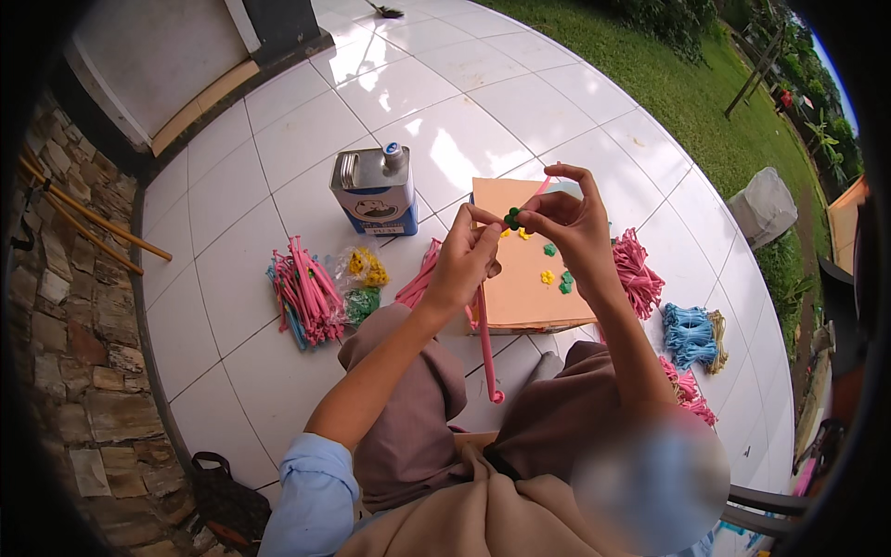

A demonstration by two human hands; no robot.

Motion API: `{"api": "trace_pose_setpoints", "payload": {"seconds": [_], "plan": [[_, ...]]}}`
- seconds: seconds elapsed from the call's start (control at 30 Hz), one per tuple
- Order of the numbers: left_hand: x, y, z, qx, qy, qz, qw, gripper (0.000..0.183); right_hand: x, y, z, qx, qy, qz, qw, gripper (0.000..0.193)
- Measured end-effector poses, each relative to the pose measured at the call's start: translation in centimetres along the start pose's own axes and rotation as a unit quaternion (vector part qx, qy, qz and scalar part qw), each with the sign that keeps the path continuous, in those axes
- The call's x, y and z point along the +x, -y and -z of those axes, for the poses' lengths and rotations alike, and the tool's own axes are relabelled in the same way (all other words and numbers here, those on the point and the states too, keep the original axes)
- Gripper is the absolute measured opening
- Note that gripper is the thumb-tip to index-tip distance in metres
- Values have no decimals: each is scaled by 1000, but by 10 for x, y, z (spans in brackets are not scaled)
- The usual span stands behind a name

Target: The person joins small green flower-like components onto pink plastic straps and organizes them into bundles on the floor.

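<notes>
One can [376,197], one box [515,302], one held flower [511,219]. The box bears at least two yellow flowers [548,277], two green pieces [549,249].

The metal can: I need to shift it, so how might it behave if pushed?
The can would probably keep its shape, having a metal-looking, straight-edged body. Its boxy form, upright on glossy tiles, suggests sliding rather than rolling. Pushed near the cap, it might tip; hidden contents leave its weight uncertain.
</notes>
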State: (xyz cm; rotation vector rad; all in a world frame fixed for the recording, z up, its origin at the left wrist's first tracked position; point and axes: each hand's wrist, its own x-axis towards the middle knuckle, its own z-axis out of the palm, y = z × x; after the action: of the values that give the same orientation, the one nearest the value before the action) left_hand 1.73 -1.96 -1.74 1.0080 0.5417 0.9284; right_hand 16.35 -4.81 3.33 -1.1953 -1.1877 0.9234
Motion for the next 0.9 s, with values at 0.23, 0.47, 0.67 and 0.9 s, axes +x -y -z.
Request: {"api": "trace_pose_setpoints", "payload": {"seconds": [0.23, 0.47, 0.67, 0.9], "plan": [[-2, -3, 1, 11, 3, -9, 1000, 12, 1, -1, -4, -14, 4, 2, 1000, 49], [0, -2, 14, -33, 57, 6, 998, 10, 1, -9, -8, -40, 3, 29, 999, 47], [-2, -8, 6, -27, 27, 25, 999, 9, 4, 6, 0, -226, -12, 156, 961, 51], [-8, -11, 1, -5, 54, 10, 998, 14, 4, 1, 3, -230, 96, 77, 965, 55]]}}
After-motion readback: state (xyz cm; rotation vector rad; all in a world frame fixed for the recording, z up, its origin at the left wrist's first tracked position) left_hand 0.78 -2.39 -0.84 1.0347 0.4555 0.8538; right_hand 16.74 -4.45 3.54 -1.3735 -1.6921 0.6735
